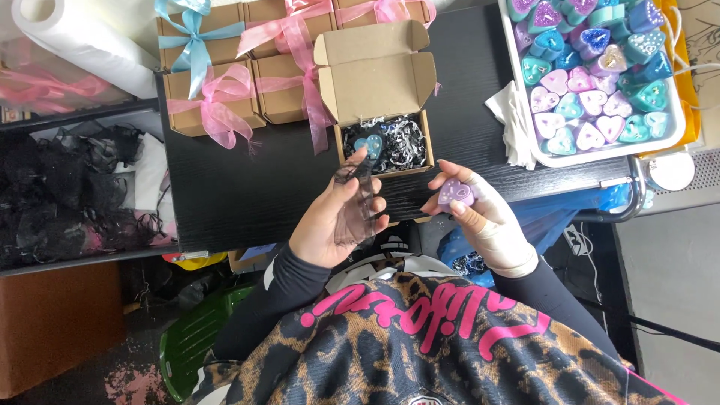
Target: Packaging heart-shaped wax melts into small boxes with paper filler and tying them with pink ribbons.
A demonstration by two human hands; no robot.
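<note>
The left hand is palm-up with its fingers loosely curled around a small sheer black mesh pouch; the thumb lies across the fabric and pins it against the palm, so the hand is grasping the pouch, whose top stands up past the fingertips. Just beside it, across a narrow gap, the right hand holds a lilac heart-shaped piece, pinched between thumb and curled fingers, with the index finger stretched over the top of it. That wrist is wrapped in a pale bandage.

Directly beyond both sets of fingertips sits an open brown cardboard box on the black table. Its lid flaps stand up on the far side, and its well is filled with black and silver shredded paper, on which a teal heart lies, close to the left fingertips.

Farther out, beyond and outward of the left fingers, is a cluster of closed brown boxes: one tied with a light blue ribbon, the others with pink ribbons whose bows trail down. A white paper roll lies outward of them.

Beyond and outward of the right fingers, a white tray is packed with heart-shaped pieces in teal, blue, pink and lilac, many with glittery tops. A crumpled white cloth rests against the tray's near corner.
</note>
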